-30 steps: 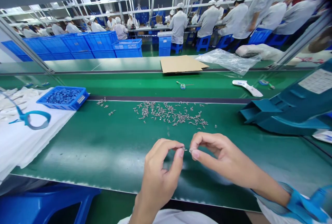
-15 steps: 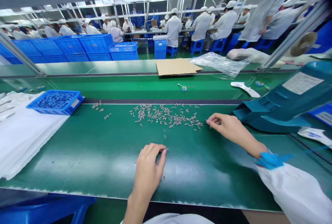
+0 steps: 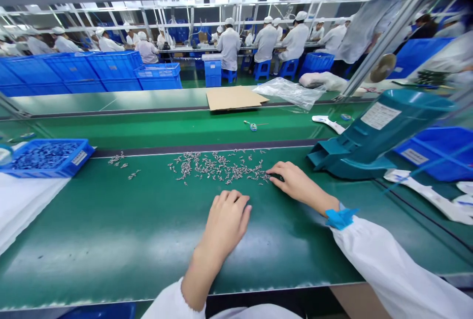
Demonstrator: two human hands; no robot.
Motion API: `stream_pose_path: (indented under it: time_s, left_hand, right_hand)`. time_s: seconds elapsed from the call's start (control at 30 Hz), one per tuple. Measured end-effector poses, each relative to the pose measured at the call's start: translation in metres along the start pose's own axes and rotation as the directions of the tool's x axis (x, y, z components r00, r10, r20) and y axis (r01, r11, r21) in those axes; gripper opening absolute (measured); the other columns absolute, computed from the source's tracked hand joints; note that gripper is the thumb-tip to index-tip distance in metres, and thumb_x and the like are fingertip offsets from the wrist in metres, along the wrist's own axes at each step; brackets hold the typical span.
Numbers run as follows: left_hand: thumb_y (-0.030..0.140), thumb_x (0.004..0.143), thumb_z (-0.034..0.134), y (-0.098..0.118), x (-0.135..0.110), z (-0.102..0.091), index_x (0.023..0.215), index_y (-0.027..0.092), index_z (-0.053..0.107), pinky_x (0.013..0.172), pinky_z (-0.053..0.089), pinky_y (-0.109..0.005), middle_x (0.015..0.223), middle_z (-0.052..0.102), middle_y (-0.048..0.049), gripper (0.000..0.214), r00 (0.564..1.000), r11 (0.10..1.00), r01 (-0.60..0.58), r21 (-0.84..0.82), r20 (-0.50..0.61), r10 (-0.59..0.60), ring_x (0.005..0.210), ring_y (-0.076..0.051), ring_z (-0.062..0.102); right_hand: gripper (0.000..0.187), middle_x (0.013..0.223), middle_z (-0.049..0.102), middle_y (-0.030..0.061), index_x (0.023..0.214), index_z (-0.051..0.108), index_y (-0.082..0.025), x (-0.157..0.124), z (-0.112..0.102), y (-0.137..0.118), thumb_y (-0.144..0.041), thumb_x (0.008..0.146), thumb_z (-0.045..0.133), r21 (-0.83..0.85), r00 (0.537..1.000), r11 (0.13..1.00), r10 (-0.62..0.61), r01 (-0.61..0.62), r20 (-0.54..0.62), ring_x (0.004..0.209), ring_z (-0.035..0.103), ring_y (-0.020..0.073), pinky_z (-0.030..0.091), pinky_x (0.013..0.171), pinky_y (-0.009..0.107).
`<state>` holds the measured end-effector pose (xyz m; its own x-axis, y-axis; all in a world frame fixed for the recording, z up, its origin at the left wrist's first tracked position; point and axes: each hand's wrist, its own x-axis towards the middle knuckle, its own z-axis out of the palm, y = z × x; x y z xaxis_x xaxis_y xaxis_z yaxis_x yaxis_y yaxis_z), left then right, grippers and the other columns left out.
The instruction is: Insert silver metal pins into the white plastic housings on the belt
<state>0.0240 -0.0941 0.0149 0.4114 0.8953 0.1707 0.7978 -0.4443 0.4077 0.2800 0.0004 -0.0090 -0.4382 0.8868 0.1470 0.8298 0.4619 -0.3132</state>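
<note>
A scatter of small silver metal parts (image 3: pixel 218 166) lies on the green table mat (image 3: pixel 121 230). My right hand (image 3: pixel 293 183) rests at the right edge of that scatter, its fingertips pressed together down among the parts; what they pinch is hidden. My left hand (image 3: pixel 226 220) sits nearer to me, just below the scatter. Its fingers are curled under with the back of the hand up, so anything in them is out of sight. A few stray parts (image 3: pixel 120 160) lie apart to the left.
A blue tray (image 3: pixel 79 149) of dark parts and a white cloth (image 3: pixel 22 200) sit at left. A teal plastic housing (image 3: pixel 373 136), blue bin (image 3: pixel 436 154) and white pieces (image 3: pixel 424 193) are at right. Cardboard (image 3: pixel 234 97) and a plastic bag (image 3: pixel 290 91) lie beyond. Workers in white sit behind.
My hands, first pinching small parts together near me, have separated. The right hand reached to the scatter's right edge and settled on it. The left hand moved forward and curled. The view shifted rightward.
</note>
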Motion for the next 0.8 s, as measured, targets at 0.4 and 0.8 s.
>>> stream_pose_path:
  time_s: [0.4,0.8]
  left_hand:
    - [0.032,0.098,0.051,-0.007,0.077,0.018,0.113,0.023,0.064,0.088,0.050,-0.034,0.107,0.069,-0.0032,0.022,0.999,0.996,-0.031,-0.085,-0.036,0.028,0.099,-0.021,0.061]
    - [0.016,0.098,0.043,-0.012,0.075,0.034,0.125,0.023,0.062,0.099,0.042,-0.046,0.138,0.059,-0.0042,0.034,0.988,0.988,-0.152,0.040,0.017,0.151,0.123,-0.028,0.045]
  right_hand:
    - [0.017,0.095,0.075,0.0032,0.095,0.068,-0.023,0.008,-0.011,-0.028,-0.037,0.089,0.060,0.475,0.999,0.880,0.027,-0.009,-0.031,0.090,0.069,0.0223,0.053,0.083,0.034]
    - [0.028,0.111,0.071,0.0085,0.116,0.068,-0.025,-0.006,-0.009,0.006,-0.036,0.092,0.059,0.108,0.994,0.988,-0.111,0.112,-0.013,0.104,0.064,0.0279,0.050,0.093,0.045]
